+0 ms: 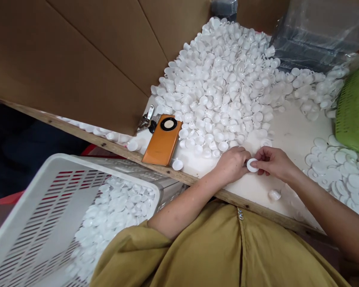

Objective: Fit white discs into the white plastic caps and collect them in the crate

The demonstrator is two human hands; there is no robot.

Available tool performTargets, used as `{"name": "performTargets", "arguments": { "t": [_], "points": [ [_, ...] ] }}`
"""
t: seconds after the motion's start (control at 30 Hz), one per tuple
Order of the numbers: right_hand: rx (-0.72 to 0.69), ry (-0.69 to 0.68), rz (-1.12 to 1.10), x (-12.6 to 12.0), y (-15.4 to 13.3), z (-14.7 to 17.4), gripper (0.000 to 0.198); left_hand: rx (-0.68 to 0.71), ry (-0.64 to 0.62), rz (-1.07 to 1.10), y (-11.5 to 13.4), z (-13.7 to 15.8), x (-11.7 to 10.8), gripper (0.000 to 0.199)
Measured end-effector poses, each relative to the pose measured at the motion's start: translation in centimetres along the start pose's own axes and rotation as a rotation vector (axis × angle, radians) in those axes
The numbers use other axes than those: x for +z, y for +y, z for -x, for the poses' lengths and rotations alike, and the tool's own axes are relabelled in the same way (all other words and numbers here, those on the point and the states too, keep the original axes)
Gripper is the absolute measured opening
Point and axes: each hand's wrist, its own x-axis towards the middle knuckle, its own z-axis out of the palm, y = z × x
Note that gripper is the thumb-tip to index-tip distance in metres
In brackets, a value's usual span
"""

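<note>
Over the table's front edge my two hands meet. My right hand (272, 161) pinches a small white plastic disc (252, 165) between thumb and fingers, its flat face turned up towards me. Against the disc's left side is my left hand (233, 164), its fingers curled closed; whatever they hold is hidden. Just beyond both hands spreads a big heap of small white plastic cups (224, 87), some with little handles. One loose white cup (274, 195) lies on its side below my right hand. Flat white discs (344, 175) are piled to the right.
An orange phone (161, 141) lies left of the heap, beside keys (146, 119). Below left stands a white slotted basket (58, 159) holding many white pieces. A green basket (351, 107) is at the right. Cardboard (77, 59) walls the left, and plastic-wrapped bundles (317, 36) sit behind.
</note>
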Motion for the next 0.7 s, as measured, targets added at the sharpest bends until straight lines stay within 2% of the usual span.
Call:
{"name": "performTargets", "arguments": {
  "t": [0.17,0.3,0.47,0.6,0.67,0.7],
  "points": [
    [0.034,-0.062,0.075,-0.3,-0.5,-0.4,0.024,-0.038,-0.117,0.078,0.5,-0.2,-1.4,0.032],
    [0.084,-0.073,0.177,-0.6,-1.0,-1.1,0.025,-0.132,-0.193,0.002,1.0,-1.1,-2.1,0.027],
    [0.056,-0.066,0.228,-0.5,-0.6,-1.2,0.025,-0.156,-0.294,-0.079,1.5,-1.9,-2.4,0.031],
    [-0.026,-0.044,0.211,-0.2,0.1,-0.4,0.025,-0.183,-0.243,-0.035,2.1,-1.5,-2.0,0.026],
    [-0.111,-0.063,0.204,-0.6,0.1,0.1,0.024,-0.197,-0.180,0.051,2.5,-0.3,-2.4,0.020],
    [-0.152,-0.031,0.212,-1.0,0.0,0.2,0.023,-0.202,-0.153,0.106,2.6,0.7,-3.0,0.018]
  ]
}}
